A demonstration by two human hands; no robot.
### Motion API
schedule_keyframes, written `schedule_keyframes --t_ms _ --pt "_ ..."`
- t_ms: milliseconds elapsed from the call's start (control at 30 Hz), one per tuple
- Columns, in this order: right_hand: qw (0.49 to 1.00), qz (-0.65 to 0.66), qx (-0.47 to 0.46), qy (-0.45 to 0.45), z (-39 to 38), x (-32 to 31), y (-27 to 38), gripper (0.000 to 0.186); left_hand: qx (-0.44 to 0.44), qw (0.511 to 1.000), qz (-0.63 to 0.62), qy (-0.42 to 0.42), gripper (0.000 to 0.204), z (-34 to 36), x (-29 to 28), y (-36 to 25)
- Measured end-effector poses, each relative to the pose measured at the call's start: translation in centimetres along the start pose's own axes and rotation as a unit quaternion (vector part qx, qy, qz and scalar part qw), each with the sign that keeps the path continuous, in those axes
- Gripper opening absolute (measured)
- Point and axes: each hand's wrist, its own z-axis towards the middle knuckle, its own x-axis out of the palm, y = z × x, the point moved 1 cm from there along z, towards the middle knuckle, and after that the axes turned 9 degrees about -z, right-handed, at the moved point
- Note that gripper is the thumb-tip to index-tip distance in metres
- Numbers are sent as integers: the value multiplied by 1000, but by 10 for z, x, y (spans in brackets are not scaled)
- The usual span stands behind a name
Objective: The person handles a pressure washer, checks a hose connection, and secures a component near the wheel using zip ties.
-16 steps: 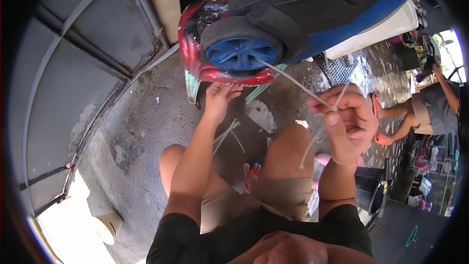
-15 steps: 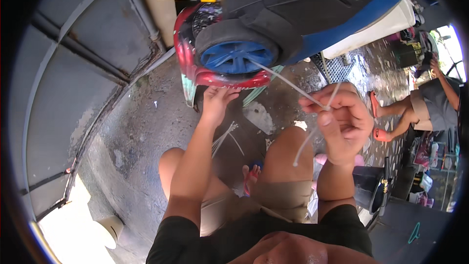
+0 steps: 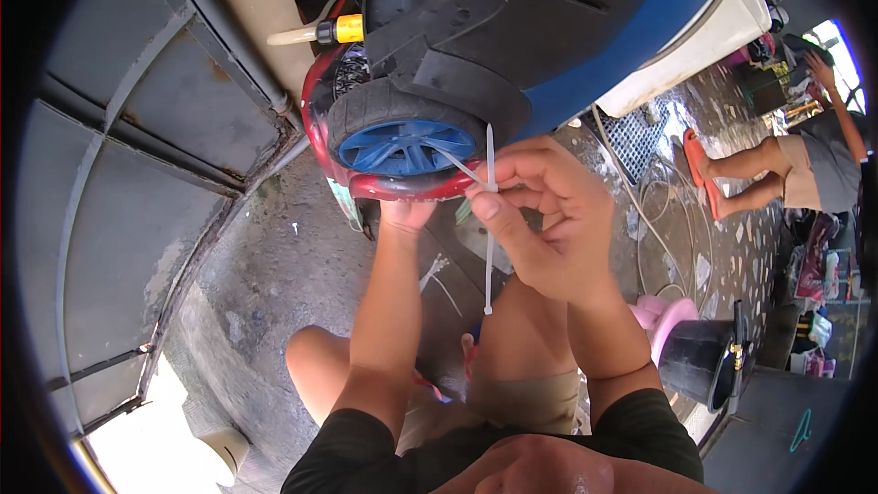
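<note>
My right hand (image 3: 551, 220) pinches white cable ties just right of a blue wheel. One cable tie (image 3: 490, 261) hangs nearly upright between thumb and fingers. Another strip (image 3: 459, 165) runs from the fingertips in between the spokes of the blue wheel (image 3: 402, 148). That wheel, with its black tyre, belongs to a large blue and black machine (image 3: 512, 46). Below the wheel curves the rim of a red plastic support (image 3: 402, 187). My left hand (image 3: 407, 212) reaches up under this rim, where its fingers are hidden.
More white ties (image 3: 439, 270) lie on the concrete floor (image 3: 247, 284). A hose with a yellow connector (image 3: 349, 28) joins the machine. Grey metal panels (image 3: 137, 210) stand at left. To the right are a black bucket (image 3: 695, 357), a coiled hose (image 3: 654, 220) and another person's legs (image 3: 745, 178).
My right hand has moved left, close to the wheel, and the strip now spans a shorter gap. My left hand has gone further under the red rim, hiding its fingers.
</note>
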Motion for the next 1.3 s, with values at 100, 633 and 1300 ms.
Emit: schedule_keyframes --t_ms 100,633,1300 --pt "998 -5 -31 -52 0 4 -3 17 14 999 -39 22 60 -7 13 4" --pt "999 38 8 -22 -8 14 0 24 52 987 -140 59 63 -27 57 20" --pt "960 110 213 -146 -56 87 -83 25 104 698 706 -64 24 -48 -33 8"
